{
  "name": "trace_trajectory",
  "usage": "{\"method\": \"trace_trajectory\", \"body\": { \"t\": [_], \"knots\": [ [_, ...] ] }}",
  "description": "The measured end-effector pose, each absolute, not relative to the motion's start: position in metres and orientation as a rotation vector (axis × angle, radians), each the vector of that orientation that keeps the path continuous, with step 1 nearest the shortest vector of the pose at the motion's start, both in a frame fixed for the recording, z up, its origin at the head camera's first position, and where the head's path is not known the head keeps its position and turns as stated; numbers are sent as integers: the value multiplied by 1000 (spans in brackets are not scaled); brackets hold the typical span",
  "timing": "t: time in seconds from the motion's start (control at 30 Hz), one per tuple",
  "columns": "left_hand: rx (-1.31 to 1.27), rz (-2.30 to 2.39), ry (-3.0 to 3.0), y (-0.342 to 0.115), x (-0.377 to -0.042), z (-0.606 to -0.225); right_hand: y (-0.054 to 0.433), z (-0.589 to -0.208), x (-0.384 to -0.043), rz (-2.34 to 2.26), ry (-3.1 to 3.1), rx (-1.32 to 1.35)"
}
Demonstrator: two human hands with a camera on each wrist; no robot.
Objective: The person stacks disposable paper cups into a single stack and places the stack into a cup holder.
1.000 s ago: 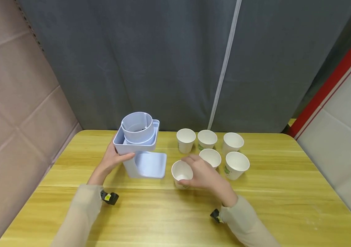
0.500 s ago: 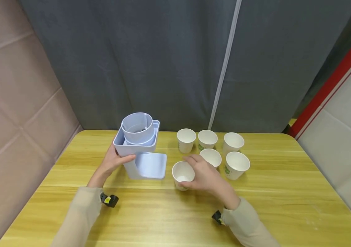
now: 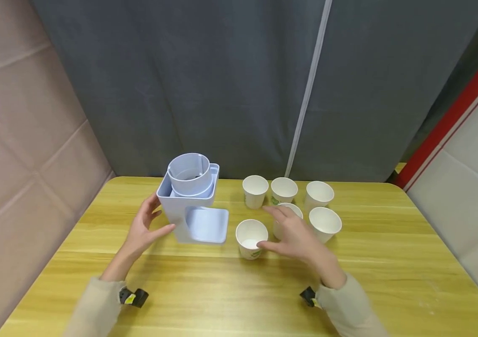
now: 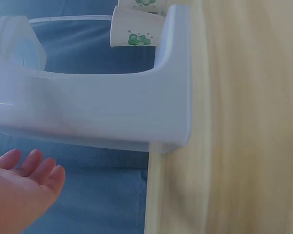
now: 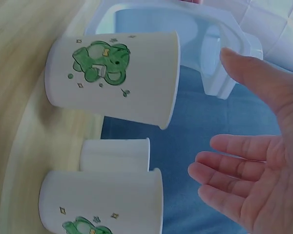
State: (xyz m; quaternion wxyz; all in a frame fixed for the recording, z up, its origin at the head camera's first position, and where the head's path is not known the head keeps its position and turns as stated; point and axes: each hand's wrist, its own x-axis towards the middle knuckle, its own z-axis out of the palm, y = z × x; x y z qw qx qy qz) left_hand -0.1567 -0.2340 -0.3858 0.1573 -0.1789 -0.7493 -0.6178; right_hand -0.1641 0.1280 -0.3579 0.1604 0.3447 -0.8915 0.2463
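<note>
A pale blue plastic stand [image 3: 173,213] with a round open cylinder [image 3: 188,183] on top and a flat base tray [image 3: 207,224] is at the left of the table. My left hand [image 3: 140,231] is beside its column, fingers spread; the left wrist view shows the fingers apart from it. Whether a fingertip still touches it, I cannot tell. An upright white paper cup [image 3: 248,252] with a green cartoon print [image 5: 101,63] stands right of the base. Over its right side hovers my right hand [image 3: 295,238], thumb near the rim, fingers loose and holding nothing.
Several more white paper cups stand upright behind and right of the front cup, including a back-left cup [image 3: 255,199] and a right-hand cup [image 3: 325,224]. The wooden table [image 3: 222,299] meets a dark curtain [image 3: 222,93] at its far edge.
My left hand has loosened from the blue stand and drawn back to the left. My right hand has moved off the front cup to the right; the cup stays in place.
</note>
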Motion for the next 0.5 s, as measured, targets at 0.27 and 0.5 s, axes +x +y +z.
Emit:
{"method": "trace_trajectory", "body": {
  "t": [0.27,0.5],
  "knots": [
    [-422,-1491,-2315,-233,-132,-389,142,-354,-163,748,-2504,969],
    [-332,-1321,-2340,-220,-115,-388,163,-354,-164,767,-2480,922]
  ]
}}
